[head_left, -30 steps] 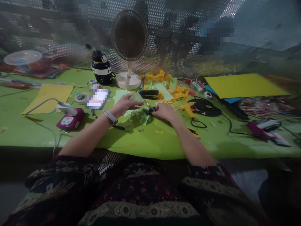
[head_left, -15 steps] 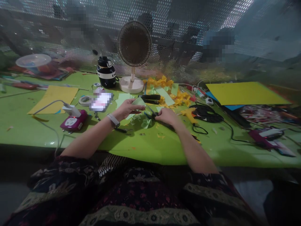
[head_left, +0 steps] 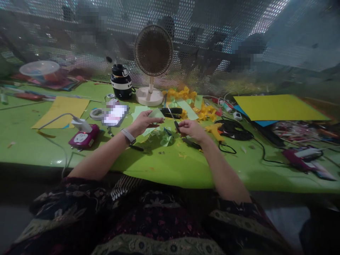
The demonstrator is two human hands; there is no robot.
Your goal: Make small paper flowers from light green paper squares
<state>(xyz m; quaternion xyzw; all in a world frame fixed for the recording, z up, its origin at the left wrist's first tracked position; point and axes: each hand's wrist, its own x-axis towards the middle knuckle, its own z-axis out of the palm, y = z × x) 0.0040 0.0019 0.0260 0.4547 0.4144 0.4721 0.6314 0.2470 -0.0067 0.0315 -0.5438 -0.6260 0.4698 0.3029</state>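
My left hand, with a pale watch band at the wrist, pinches a small piece of light green paper. To its right, my right hand grips dark-handled scissors, their thin blades pointing up and away from me. The blades stand a little apart from the paper. Below the hands, cut green paper shapes lie on the green table cover. A black stapler-like tool rests just behind the hands.
Behind lie yellow paper flowers, a desk fan and a black bottle. A yellow glue gun is at the right. On the left are a phone, a tape roll and a purple power adapter with a cable.
My right hand has drawn slightly right, and the scissors have swung more upright, away from the paper. My left hand stays almost in place with the green paper.
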